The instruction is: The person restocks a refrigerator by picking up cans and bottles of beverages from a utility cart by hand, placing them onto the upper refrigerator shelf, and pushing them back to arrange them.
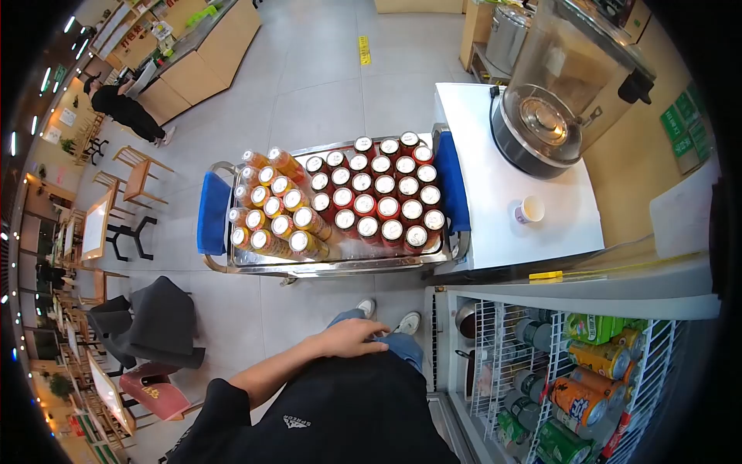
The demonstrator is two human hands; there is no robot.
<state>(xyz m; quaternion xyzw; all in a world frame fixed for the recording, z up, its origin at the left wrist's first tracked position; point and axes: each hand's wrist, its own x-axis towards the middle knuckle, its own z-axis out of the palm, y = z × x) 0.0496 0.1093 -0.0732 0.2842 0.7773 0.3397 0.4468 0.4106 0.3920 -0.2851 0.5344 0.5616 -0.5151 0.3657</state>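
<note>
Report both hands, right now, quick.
Left hand: open, fingers loosely extended, at the front of the black shirt; nothing visible in it.
Right hand: out of view, so its state cannot be told.

Holds on the cart [213, 213], packed upright inside a metal rim [371, 267], yellow cans [273, 206] at picture left and dark red cans [388, 207] beside them. Bears on the white table [487, 240], near the cart, a clear dispenser [541, 124] and a cup [531, 209].

Over twenty red drinks [388, 207], over ten yellow drinks [282, 226], one paper cup [530, 210]
</note>
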